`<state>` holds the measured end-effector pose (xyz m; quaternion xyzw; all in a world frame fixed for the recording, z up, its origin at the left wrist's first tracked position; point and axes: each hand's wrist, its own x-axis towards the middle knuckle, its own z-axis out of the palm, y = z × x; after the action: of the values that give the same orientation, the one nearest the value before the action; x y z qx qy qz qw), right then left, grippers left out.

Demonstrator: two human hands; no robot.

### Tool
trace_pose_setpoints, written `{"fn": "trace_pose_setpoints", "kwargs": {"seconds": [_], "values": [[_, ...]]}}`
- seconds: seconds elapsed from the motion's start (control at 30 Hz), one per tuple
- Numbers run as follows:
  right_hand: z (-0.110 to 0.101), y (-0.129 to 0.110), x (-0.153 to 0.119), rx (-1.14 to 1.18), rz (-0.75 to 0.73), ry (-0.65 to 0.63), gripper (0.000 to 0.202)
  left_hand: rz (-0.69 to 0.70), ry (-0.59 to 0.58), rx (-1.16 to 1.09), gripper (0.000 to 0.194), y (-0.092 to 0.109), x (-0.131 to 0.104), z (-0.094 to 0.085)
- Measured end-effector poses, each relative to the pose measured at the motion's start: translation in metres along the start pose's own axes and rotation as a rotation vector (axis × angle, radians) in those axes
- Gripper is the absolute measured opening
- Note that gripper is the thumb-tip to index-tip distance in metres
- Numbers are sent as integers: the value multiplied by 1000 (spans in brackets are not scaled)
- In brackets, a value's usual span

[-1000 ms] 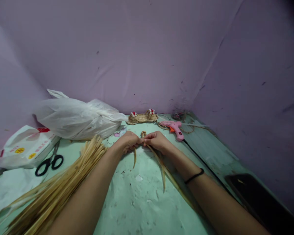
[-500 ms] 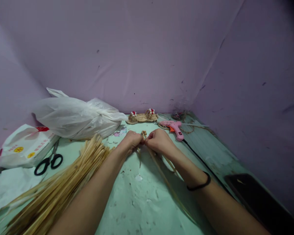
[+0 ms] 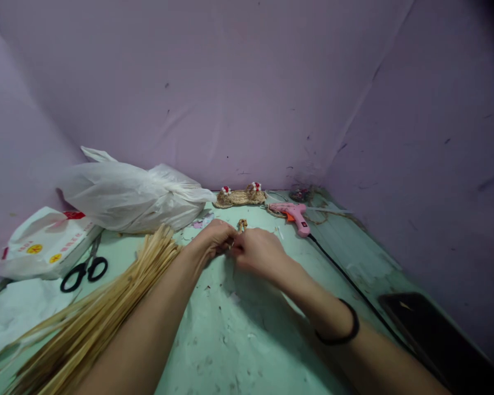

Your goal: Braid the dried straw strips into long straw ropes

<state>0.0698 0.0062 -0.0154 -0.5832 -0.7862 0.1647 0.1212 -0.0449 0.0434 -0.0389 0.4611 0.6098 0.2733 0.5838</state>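
Observation:
A small braided straw piece [image 3: 242,224] pokes up just beyond my hands over the green table. My left hand [image 3: 219,237] is closed in a pinch at its lower end. Right beside it, my right hand [image 3: 258,251] is curled, fingers slightly blurred, closed on a straw strand that its knuckles mostly hide. The two hands meet at the fingertips. Left of my left forearm lies a thick bundle of dry straw strips [image 3: 119,296].
Scissors [image 3: 84,274], a printed white packet [image 3: 45,241] and a full white plastic bag [image 3: 135,195] are on the left. At the back sits a woven straw item [image 3: 241,198] with beaded flowers. A pink glue gun [image 3: 294,215] and a dark phone-like slab [image 3: 428,329] lie right.
My right hand has turned over and moved slightly down and left, against my left hand. The long strands that trailed below it are now mostly out of sight. My left hand has barely moved.

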Motion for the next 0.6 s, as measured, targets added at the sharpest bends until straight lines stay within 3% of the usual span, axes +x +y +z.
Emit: {"fn": "trace_pose_setpoints", "kwargs": {"seconds": [0.13, 0.23, 0.33, 0.43, 0.6], "values": [[-19, 18, 13, 308, 196, 127, 16, 12, -100, -12, 15, 0, 2, -7], [-15, 26, 24, 759, 358, -17, 9, 3, -134, -17, 14, -1, 6, -11], [-2, 25, 27, 1027, 431, -220, 9, -3, -143, -10, 13, -4, 9, -12], [7, 20, 28, 1107, 465, -313, 13, 18, -152, 18, 9, -3, 7, -10], [15, 21, 33, 992, 467, -245, 14, 35, -91, 260, 7, 6, -2, -4]]}}
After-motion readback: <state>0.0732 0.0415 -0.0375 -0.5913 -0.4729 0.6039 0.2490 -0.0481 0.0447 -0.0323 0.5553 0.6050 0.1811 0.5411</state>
